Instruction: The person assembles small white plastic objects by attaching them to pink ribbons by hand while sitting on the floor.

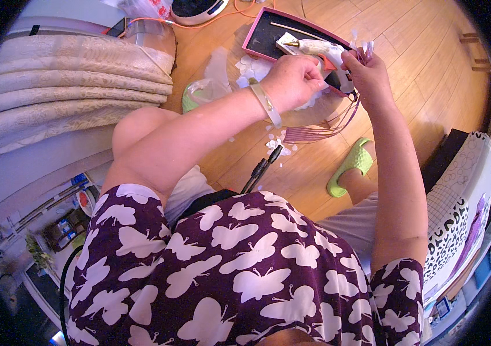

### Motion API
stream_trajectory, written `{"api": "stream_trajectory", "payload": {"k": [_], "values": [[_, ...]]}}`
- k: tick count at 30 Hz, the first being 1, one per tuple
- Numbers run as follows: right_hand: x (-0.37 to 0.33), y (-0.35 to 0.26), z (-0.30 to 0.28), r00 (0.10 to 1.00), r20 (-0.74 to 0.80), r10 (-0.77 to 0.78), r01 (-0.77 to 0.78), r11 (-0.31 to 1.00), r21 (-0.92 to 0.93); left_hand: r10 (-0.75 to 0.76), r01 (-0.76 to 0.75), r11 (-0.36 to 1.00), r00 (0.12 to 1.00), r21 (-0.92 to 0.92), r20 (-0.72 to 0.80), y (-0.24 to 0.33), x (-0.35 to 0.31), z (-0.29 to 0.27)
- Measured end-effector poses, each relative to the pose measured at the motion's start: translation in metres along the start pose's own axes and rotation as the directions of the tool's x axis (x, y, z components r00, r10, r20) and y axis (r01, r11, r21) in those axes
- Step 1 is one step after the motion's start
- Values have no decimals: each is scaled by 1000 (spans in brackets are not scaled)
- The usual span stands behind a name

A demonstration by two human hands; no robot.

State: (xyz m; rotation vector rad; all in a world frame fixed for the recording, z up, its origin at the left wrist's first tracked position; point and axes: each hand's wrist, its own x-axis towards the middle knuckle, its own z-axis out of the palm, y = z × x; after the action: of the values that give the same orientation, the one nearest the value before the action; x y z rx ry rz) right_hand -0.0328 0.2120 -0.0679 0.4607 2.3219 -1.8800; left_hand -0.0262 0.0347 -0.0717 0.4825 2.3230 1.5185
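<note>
My right hand (369, 74) is closed in a pinch on a bundle of thin purple strands (313, 134), which hang from it in a curve down to the left. Whitish, clear petal-like pieces (366, 48) stick up above those fingers. My left hand (293, 79) is to the left of it, fingers pinched together; whatever is between them is too small or hidden to name. Just beyond both hands lies a white glue gun (313, 47) with an orange trigger, its metal tip pointing left. It rests over a pink-rimmed black tray (264, 36), partly hidden by my hands.
A thin stick (298, 30) lies in the tray. Sheer white material (215, 75) and round white petals (251, 67) lie left of it. Small white pieces (280, 145) lie below, near a black rod (261, 168). A green slipper (351, 168) is on the wood floor; a curtain (72, 86) hangs left.
</note>
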Motion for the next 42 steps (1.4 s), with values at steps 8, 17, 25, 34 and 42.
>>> {"api": "stream_trajectory", "payload": {"k": [8, 17, 25, 34, 42], "values": [[9, 9, 0, 999, 33, 1, 2, 997, -76, -9, 8, 1000, 999, 10, 39, 4, 0, 20], [18, 14, -1, 998, 54, 29, -22, 992, -126, 208, -204, 962, 978, 183, -5, 16, -6, 28], [17, 13, 0, 997, 70, 38, -30, 994, -109, 155, -153, 984, 988, 94, -7, 20, -4, 33], [14, 9, 0, 996, 83, 22, -15, 997, -81, 175, -171, 980, 984, 101, -34, 20, -3, 37], [9, 4, 5, 999, 54, 7, -6, 1000, -24, 180, -175, 978, 983, 112, -41, 20, -4, 39]]}}
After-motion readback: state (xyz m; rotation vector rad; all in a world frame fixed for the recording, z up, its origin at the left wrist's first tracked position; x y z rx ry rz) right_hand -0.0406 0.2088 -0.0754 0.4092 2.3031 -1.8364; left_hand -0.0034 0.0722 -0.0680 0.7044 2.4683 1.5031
